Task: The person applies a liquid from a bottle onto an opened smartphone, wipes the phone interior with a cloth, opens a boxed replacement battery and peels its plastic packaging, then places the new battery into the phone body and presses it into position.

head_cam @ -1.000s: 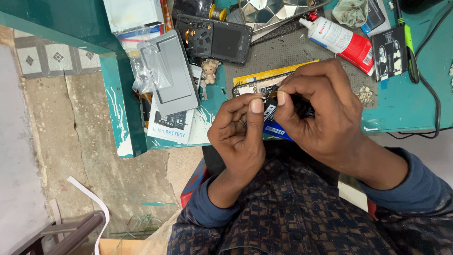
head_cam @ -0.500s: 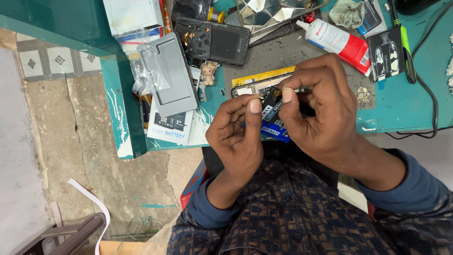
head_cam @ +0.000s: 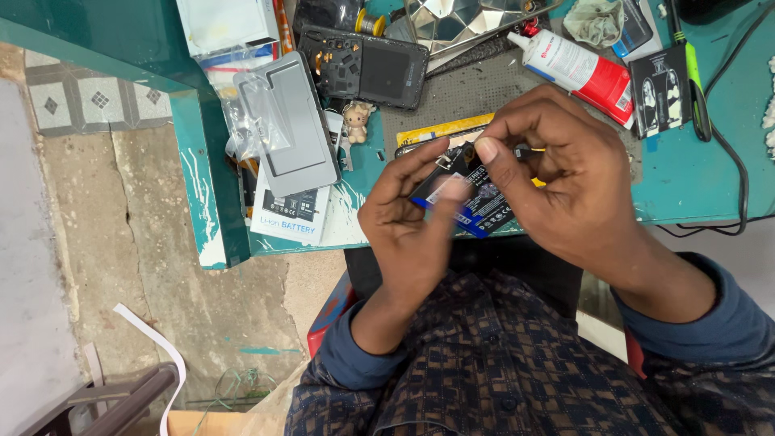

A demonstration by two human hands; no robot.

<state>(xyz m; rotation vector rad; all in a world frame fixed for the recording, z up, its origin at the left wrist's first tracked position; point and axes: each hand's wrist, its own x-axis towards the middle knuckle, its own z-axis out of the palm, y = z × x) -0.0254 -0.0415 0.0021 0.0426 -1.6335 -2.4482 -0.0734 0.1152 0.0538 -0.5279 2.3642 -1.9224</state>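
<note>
— Teal paint covers the table (head_cam: pixel 694 173), with a bare concrete floor (head_cam: pixel 105 242) below its left edge. What has changed in the past second?

— Not much in place. Both hands stay at the table's near edge, but the small black and blue battery (head_cam: pixel 472 198) between them has turned: more of its printed face shows now, and the left thumb has slid across it and blurs.

— And what does that tell you?

— I judge the work on the battery is mid-way, a small reworking of the grip, not a set-down.

— How are the fingers?

— The left hand (head_cam: pixel 412 234) has its fingers together, clamped on the battery's lower end, thumb on top. The right hand (head_cam: pixel 565 186) curls over the upper end, its thumb and forefinger pinched tight; a thin dark and yellow bit pokes out by the knuckles, too small to tell what it is.

— Anything close by?

— Just beyond the fingers lies a yellow strip (head_cam: pixel 440 129). Further past them sits an opened black phone (head_cam: pixel 363 69), and a red and white glue bottle (head_cam: pixel 577 69) lies beyond the right hand. Left of the left hand rests a grey phone back in clear wrap (head_cam: pixel 291 121).
</note>
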